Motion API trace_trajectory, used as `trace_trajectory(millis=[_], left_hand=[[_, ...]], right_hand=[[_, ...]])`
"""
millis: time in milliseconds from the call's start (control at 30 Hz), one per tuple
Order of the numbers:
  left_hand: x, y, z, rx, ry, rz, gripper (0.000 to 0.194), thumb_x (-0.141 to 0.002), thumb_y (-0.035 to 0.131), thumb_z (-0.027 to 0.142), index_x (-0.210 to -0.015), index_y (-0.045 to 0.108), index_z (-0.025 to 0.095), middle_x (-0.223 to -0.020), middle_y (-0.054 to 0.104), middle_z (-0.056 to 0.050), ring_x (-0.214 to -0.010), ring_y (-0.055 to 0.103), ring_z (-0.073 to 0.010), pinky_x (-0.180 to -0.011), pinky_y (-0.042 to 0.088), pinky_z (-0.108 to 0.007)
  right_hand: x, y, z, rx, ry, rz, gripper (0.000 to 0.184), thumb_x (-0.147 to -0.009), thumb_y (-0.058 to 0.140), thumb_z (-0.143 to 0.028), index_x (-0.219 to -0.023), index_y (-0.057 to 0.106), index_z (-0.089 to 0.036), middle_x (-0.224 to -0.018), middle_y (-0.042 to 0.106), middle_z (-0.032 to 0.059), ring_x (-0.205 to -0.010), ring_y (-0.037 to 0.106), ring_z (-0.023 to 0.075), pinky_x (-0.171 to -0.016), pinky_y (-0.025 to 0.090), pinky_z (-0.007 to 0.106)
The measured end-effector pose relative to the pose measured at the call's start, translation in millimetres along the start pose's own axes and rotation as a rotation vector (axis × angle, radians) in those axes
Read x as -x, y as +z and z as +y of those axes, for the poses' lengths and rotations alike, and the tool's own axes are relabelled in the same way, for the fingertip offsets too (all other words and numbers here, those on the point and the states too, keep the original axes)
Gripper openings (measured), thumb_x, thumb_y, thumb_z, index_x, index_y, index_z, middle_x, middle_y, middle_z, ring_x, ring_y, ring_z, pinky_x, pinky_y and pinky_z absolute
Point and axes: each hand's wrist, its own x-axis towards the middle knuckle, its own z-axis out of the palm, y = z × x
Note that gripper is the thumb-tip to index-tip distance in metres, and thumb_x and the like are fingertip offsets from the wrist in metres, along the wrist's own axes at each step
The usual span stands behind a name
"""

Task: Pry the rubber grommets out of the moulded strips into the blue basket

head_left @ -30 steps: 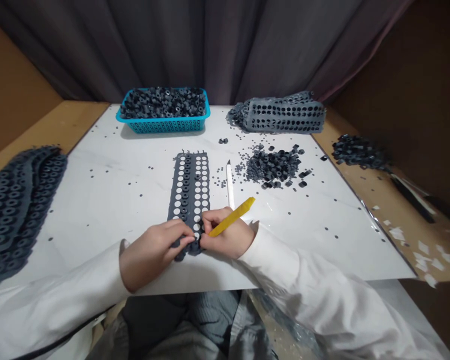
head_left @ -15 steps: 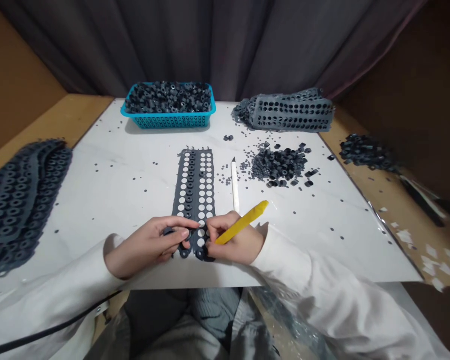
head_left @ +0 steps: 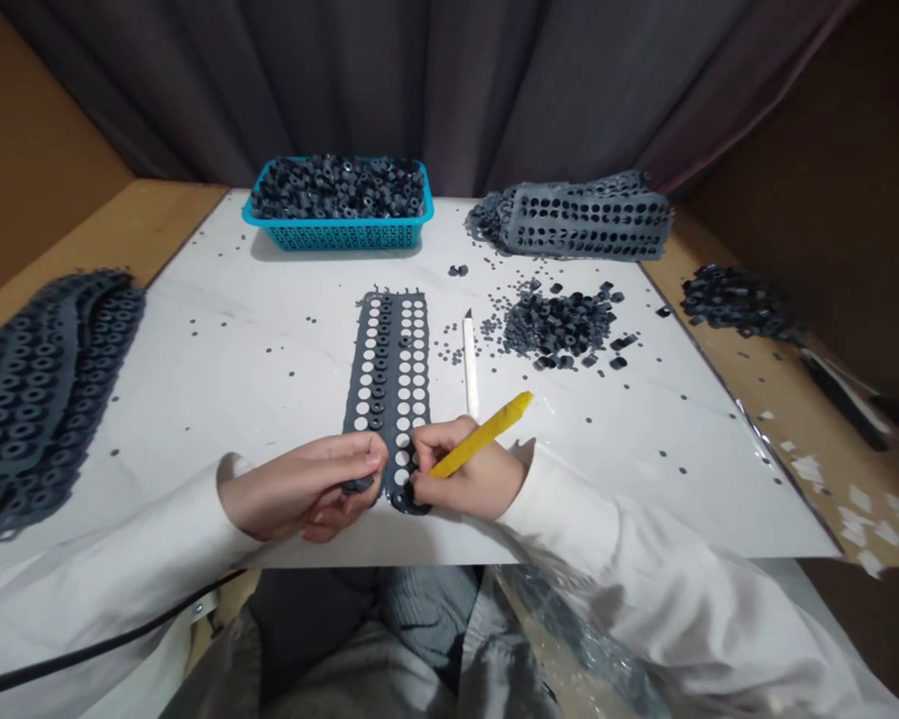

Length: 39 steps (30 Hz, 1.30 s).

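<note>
Our left hand [head_left: 307, 486] is closed around a dark piece [head_left: 358, 485], mostly hidden by fingers. Beside it, the dark strip [head_left: 392, 374] lies on our white counter [head_left: 225, 389], its round holes showing white, rings filling one column; we can't see its near left corner. Our right hand [head_left: 468, 469] grips a yellow tool [head_left: 483, 433], tip hidden.

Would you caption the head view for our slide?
Right hand with a yellow-handled tool over a dark perforated strip, left hand beside it.
</note>
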Motion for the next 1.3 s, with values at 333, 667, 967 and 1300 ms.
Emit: trace_trajectory(millis=[333, 667, 967, 1300], left_hand=[[-4, 2.7, 6, -0.219, 0.071, 0.06, 0.009, -0.069, 0.055, 0.021, -0.073, 0.059, 0.013, -0.064, 0.054, 0.0, -0.051, 0.047, -0.0085, -0.044, 0.037, -0.018], [-6, 11.4, 6, -1.333, 0.417, 0.271, 0.02, -0.086, 0.042, 0.032, -0.081, 0.057, 0.018, -0.073, 0.06, 0.0, -0.064, 0.053, -0.0134, -0.06, 0.038, -0.024], [-10, 3.5, -20, -1.957, 0.785, 0.29, 0.02, -0.089, 0.045, 0.027, -0.075, 0.057, 0.018, -0.064, 0.061, 0.0, -0.055, 0.057, -0.0155, -0.05, 0.035, -0.028], [-10, 1.6, -24, -1.909, 1.125, 0.368, 0.038, -0.096, 0.032, 0.023, -0.068, 0.058, 0.02, -0.05, 0.052, 0.003, -0.044, 0.049, -0.0113, -0.045, 0.032, -0.026]], right_hand=[[0, 0, -3, 0.054, -0.025, 0.001, 0.026, -0.058, 0.058, -0.01, -0.05, 0.035, -0.019, -0.043, 0.035, -0.0088, -0.043, 0.029, 0.0054, -0.041, 0.02, 0.019], [-1, 0, 0, 0.008, -0.005, 0.001, 0.024, -0.059, 0.059, -0.012, -0.051, 0.037, -0.019, -0.043, 0.036, -0.0085, -0.044, 0.031, 0.006, -0.041, 0.022, 0.018], [0, -1, 0, 0.012, 0.003, 0.005, 0.02, -0.058, 0.058, -0.011, -0.052, 0.04, -0.018, -0.045, 0.037, -0.0082, -0.044, 0.032, 0.0059, -0.041, 0.023, 0.019], [-1, 0, 0, 0.027, -0.005, 0.011, 0.023, -0.058, 0.059, -0.009, -0.05, 0.04, -0.018, -0.044, 0.036, -0.0088, -0.043, 0.032, 0.0054, -0.041, 0.022, 0.018]])
